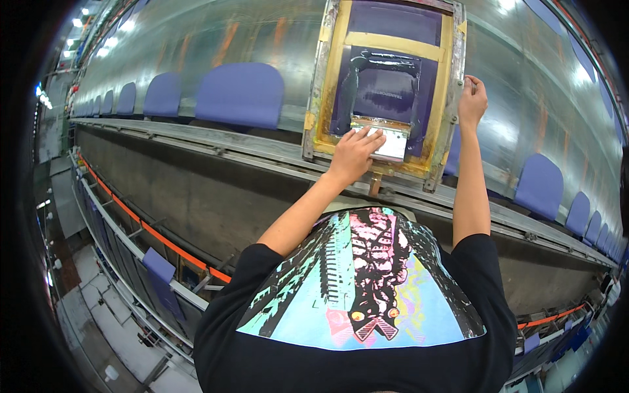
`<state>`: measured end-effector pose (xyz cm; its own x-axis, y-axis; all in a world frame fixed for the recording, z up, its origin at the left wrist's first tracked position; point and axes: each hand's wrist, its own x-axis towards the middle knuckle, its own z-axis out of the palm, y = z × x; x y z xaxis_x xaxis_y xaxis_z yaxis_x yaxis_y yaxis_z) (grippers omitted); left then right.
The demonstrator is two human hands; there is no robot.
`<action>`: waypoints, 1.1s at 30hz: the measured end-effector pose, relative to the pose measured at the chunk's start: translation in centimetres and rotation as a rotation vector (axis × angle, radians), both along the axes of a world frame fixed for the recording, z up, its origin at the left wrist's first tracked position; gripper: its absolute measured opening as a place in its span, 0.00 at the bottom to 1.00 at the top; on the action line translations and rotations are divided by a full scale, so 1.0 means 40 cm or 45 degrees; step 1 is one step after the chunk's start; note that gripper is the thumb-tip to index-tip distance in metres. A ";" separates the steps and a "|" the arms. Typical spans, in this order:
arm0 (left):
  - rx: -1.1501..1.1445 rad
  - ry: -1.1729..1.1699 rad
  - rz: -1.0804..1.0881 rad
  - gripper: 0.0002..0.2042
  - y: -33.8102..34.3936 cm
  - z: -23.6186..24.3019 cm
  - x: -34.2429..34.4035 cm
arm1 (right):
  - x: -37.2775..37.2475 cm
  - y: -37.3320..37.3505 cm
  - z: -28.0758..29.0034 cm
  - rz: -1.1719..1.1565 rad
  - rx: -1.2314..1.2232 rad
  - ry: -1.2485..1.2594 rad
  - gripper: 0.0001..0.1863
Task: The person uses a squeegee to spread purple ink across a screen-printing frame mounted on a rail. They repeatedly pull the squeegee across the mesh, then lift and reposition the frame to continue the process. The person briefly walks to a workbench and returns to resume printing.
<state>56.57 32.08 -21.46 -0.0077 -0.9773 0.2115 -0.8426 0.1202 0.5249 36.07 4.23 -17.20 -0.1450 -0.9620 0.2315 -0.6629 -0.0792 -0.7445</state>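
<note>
A screen printing frame (pixel 456 39) with a metal border, yellow tape and a dark purple mesh lies on the long table ahead of me. Dark, wet ink (pixel 359 85) outlines a rectangle on the mesh. My left hand (pixel 357 152) rests over a squeegee (pixel 394 145) with a pale, shiny body at the near end of the mesh, fingers on its left part. At the frame's right edge, my right hand (pixel 473 103) is closed, its fingertips curled against the side of the border. The squeegee's blade edge is partly hidden.
Purple rounded fabric pieces (pixel 240 95) lie in a row along the glossy table (pixel 511 85), on both sides of the frame. A metal rail (pixel 262 164) runs along its near edge. Behind me on the left stands another rack with an orange strip (pixel 154 226).
</note>
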 end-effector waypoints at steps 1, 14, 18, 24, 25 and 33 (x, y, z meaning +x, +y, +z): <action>0.018 0.001 0.021 0.30 -0.019 0.009 0.018 | 0.024 -0.015 -0.014 0.032 -0.033 -0.022 0.10; 0.191 0.139 0.297 0.30 -0.372 0.029 0.248 | 0.331 -0.352 -0.037 0.267 0.095 -0.135 0.08; 0.209 0.036 0.355 0.30 -0.402 0.047 0.166 | 0.303 -0.444 -0.083 0.318 0.022 -0.157 0.09; 0.198 -0.025 0.219 0.30 -0.343 0.042 0.252 | 0.366 -0.471 -0.097 0.215 0.158 -0.101 0.10; 0.158 -0.062 0.198 0.29 -0.348 0.037 0.255 | 0.369 -0.473 -0.097 0.205 0.158 -0.088 0.10; 0.206 0.144 0.471 0.21 -0.718 0.094 0.421 | 0.347 -0.469 -0.080 0.223 0.093 -0.058 0.10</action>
